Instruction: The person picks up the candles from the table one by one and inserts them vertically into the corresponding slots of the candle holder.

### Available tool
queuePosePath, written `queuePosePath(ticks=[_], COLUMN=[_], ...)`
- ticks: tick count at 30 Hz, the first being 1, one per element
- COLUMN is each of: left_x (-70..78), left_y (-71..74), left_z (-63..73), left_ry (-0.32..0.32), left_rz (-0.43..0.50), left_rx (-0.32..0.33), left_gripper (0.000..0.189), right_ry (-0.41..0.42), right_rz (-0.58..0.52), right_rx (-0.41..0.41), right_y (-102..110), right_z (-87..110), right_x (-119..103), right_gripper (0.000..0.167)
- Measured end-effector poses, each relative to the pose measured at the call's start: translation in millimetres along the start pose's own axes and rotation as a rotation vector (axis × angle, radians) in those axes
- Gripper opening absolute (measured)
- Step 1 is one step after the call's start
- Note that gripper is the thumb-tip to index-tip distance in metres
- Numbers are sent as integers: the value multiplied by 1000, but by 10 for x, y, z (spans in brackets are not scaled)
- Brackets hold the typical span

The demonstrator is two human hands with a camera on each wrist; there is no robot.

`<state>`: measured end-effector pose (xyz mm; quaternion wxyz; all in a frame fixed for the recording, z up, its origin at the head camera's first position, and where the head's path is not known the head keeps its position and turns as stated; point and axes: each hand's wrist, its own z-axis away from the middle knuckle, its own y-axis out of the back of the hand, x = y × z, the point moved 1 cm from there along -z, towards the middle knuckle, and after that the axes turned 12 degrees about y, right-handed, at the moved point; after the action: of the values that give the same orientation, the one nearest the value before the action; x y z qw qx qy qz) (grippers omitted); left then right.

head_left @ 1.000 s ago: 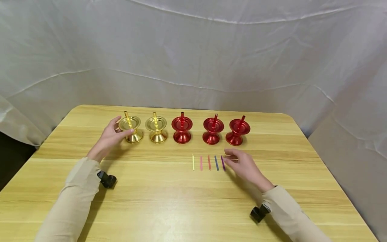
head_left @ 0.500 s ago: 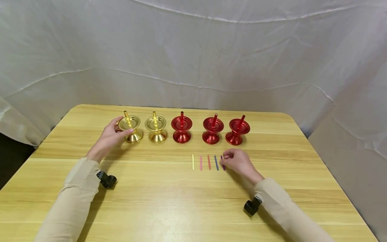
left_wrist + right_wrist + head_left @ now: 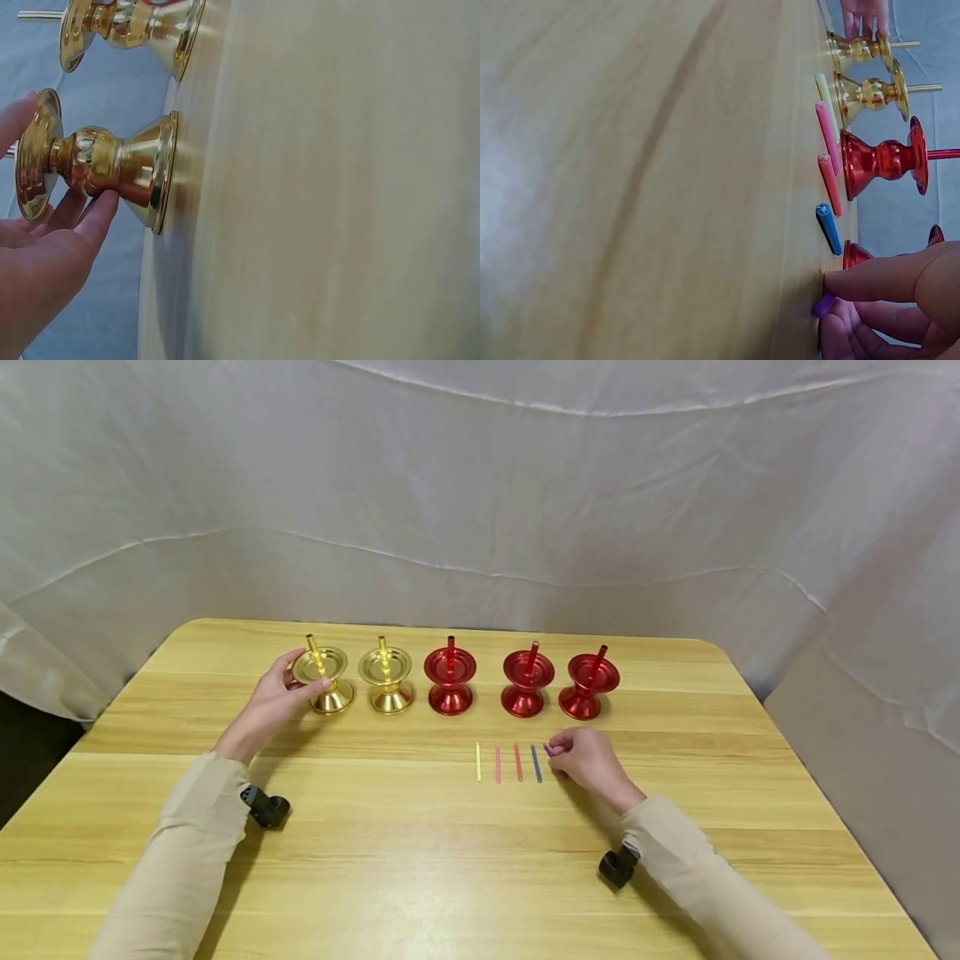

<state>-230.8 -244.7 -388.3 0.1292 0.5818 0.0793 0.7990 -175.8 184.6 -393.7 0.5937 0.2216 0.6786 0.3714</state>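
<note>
At the left end of a row of candle holders, my left hand (image 3: 272, 700) grips a gold candle holder (image 3: 139, 161). Its thumb lies at the dish rim and its fingers reach under the stem. The holder stands upright on the table. My right hand (image 3: 592, 764) pinches a thin purple candle (image 3: 823, 305) between thumb and fingers; most of the candle is hidden by them. To its left lie a blue candle (image 3: 536, 763), a red candle (image 3: 518, 762), a pink candle (image 3: 498, 764) and a yellow candle (image 3: 478, 762), side by side on the table.
A second gold candle holder (image 3: 392, 697) stands right of the gripped one. Further right are three red ones: a middle red holder (image 3: 451, 697), another red holder (image 3: 522, 700) and the rightmost red holder (image 3: 580, 702). A pale curtain (image 3: 480, 527) hangs behind the wooden table (image 3: 375, 860).
My right hand has moved slightly left and closed its fingers on the purple candle, which has turned and slid partly out of sight in them. The left hand has stayed at the gold holder.
</note>
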Motion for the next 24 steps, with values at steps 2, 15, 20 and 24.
queuePosePath(ticks=[2,15,20,24], left_x=[3,30,18,16], left_y=[0,10,-6,-29], left_z=[7,28,28,18], left_ry=[1,-9,-13,-19], left_rz=[3,-11,1,23], left_rx=[-2,14,15,13], left_gripper=[88,86,85,81], right_ry=[1,115,183,217], right_rz=[-10,-185,-217,-247], right_rx=[-12,-43,-6,28], right_y=[10,129,73,26], right_z=[-16,-63,-100,-137], right_x=[-6,-108,-198,-279], right_gripper=[14,22,24,22])
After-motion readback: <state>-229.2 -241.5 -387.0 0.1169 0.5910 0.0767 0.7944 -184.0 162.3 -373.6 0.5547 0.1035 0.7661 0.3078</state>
